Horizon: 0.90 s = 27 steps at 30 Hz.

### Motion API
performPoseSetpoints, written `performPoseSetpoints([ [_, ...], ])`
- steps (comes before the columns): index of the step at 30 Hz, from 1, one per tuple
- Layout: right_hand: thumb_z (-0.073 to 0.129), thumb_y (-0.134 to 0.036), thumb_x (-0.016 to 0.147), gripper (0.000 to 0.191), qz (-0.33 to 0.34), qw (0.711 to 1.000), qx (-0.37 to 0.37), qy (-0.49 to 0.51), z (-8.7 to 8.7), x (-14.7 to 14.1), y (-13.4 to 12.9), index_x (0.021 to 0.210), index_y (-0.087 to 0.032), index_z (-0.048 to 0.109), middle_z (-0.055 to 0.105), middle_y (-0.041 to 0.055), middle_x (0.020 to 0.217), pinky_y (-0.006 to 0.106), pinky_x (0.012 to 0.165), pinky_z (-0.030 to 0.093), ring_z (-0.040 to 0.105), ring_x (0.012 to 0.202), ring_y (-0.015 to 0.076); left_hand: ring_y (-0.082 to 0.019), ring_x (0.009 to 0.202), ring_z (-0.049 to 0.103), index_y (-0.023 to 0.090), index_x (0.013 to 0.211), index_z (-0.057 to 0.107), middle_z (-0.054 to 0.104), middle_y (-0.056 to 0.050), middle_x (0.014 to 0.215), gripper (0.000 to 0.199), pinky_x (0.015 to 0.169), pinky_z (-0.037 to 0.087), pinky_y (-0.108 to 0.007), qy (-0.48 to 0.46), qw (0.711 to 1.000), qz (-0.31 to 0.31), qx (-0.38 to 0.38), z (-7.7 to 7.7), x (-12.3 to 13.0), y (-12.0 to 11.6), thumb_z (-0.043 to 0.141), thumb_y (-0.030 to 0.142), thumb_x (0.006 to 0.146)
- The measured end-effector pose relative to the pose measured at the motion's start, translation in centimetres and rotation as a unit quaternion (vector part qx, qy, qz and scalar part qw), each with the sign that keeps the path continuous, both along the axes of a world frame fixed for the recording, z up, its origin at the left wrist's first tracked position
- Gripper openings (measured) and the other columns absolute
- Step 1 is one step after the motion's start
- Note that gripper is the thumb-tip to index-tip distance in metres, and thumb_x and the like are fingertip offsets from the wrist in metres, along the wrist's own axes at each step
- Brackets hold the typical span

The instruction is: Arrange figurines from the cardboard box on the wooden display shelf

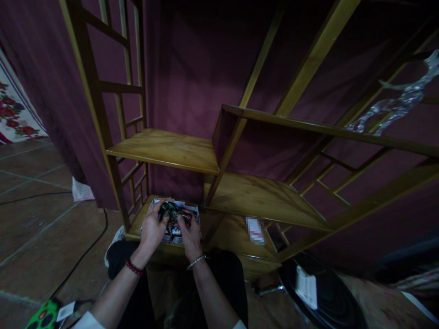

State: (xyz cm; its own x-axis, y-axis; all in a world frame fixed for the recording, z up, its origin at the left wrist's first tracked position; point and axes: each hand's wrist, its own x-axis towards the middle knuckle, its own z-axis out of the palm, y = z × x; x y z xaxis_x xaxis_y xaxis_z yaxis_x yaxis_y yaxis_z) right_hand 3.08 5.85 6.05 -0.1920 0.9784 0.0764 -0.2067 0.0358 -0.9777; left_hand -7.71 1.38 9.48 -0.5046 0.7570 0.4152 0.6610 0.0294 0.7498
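An open white box (198, 225) sits on the lowest left shelf, with small shiny, colourful pieces inside. My left hand (152, 227), with a red beaded bracelet on the wrist, has its fingers curled round a shiny dark-green object (170, 210) above the box. On the other side, my right hand (192, 237), wearing a silver bracelet, has its fingers bent on a shiny dark brownish piece (186, 216). The fingers hide much of both, and their exact kind cannot be made out.
A wooden display shelf (164, 148) rises around the box, with a board just above my hands. A blurred white card (255, 230) lies to the right. A clear glass-like figurine (394, 103) stands upper right. A black stool (329, 297), cable (82, 260) and green object (43, 315) are nearby.
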Motion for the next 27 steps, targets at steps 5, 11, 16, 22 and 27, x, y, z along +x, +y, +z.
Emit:
performPoseSetpoints([
  [5, 0.061, -0.04, 0.068, 0.036, -0.004, 0.999, -0.035, 0.028, 0.6, 0.1, -0.4, 0.095, -0.018, 0.056, 0.064, 0.0042, 0.092, 0.027, 0.062, 0.051, 0.06, 0.078, 0.0174, -0.022, 0.106, 0.051, 0.013, 0.114, 0.051, 0.057, -0.012, 0.112, 0.04, 0.093, 0.039, -0.038, -0.041, 0.999, 0.001, 0.027, -0.1, 0.3, -0.1, 0.044, 0.027, 0.078],
  [11, 0.062, -0.039, 0.068, 0.034, -0.011, 0.998, -0.041, 0.054, 0.6, 0.0, -0.7, 0.095, -0.019, 0.058, 0.065, 0.0037, 0.091, 0.027, 0.065, 0.051, 0.059, 0.083, 0.0178, -0.021, 0.108, 0.05, 0.012, 0.114, 0.051, 0.057, -0.012, 0.114, 0.04, 0.095, 0.037, -0.038, -0.078, 0.996, 0.003, 0.04, -0.5, 0.7, -0.1, 0.041, 0.027, 0.078],
  [16, 0.063, -0.039, 0.067, 0.032, -0.007, 0.994, -0.069, 0.087, 0.2, -0.2, -0.6, 0.091, -0.019, 0.059, 0.065, 0.0033, 0.089, 0.029, 0.067, 0.052, 0.06, 0.083, 0.0184, -0.022, 0.107, 0.051, 0.012, 0.113, 0.052, 0.058, -0.012, 0.113, 0.041, 0.095, 0.037, -0.038, -0.13, 0.99, 0.01, 0.043, -1.1, 0.7, 0.0, 0.043, 0.03, 0.077],
  [22, 0.065, -0.037, 0.065, 0.032, -0.012, 0.991, -0.088, 0.104, 0.1, -0.2, -0.7, 0.091, -0.019, 0.058, 0.065, 0.0032, 0.09, 0.03, 0.067, 0.053, 0.06, 0.085, 0.0187, -0.021, 0.108, 0.05, 0.012, 0.113, 0.053, 0.058, -0.011, 0.113, 0.043, 0.097, 0.034, -0.036, -0.236, 0.971, 0.015, 0.018, -1.9, 0.8, 0.3, 0.046, 0.033, 0.076],
  [27, 0.066, -0.037, 0.064, 0.033, -0.025, 0.987, -0.111, 0.112, 0.2, -0.3, -0.8, 0.091, -0.019, 0.058, 0.065, 0.0037, 0.091, 0.029, 0.068, 0.052, 0.06, 0.086, 0.0191, -0.021, 0.112, 0.048, 0.012, 0.114, 0.053, 0.057, -0.011, 0.116, 0.045, 0.098, 0.032, -0.035, -0.294, 0.956, 0.012, -0.004, -1.9, 1.0, 0.3, 0.046, 0.036, 0.077],
])
